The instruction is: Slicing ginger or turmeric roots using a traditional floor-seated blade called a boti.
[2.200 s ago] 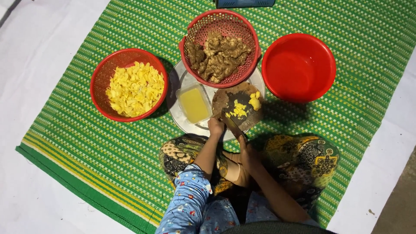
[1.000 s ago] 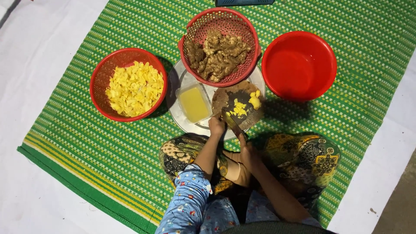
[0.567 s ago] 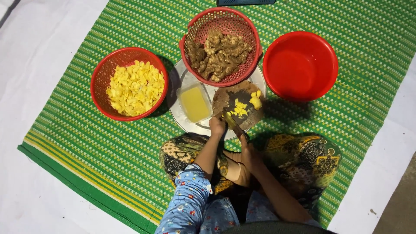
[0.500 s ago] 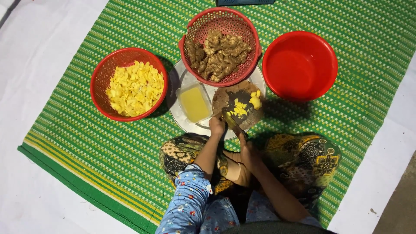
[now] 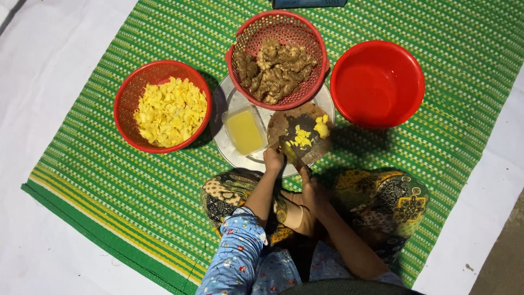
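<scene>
A round wooden cutting board (image 5: 284, 123) lies on a metal tray (image 5: 229, 153), with yellow cut ginger pieces (image 5: 305, 136) on it. My left hand (image 5: 273, 160) rests at the board's near edge, fingers curled against it. My right hand (image 5: 312, 188) grips a knife (image 5: 292, 155) whose blade lies on the board near the yellow pieces. A red mesh basket (image 5: 240, 52) of whole brown ginger roots (image 5: 275, 71) stands just beyond the board. A small clear tub (image 5: 244, 131) of yellow liquid sits on the tray to the left.
A red basket (image 5: 125, 104) of yellow ginger slices stands at the left, a red plastic bowl (image 5: 377, 84) at the right. All rest on a green striped mat (image 5: 109, 186) over white cloth (image 5: 49, 54). My crossed legs in patterned fabric (image 5: 382, 202) are below.
The hands stay at the board's near edge with only small shifts of the knife over the yellow pieces. The view drifts slightly.
</scene>
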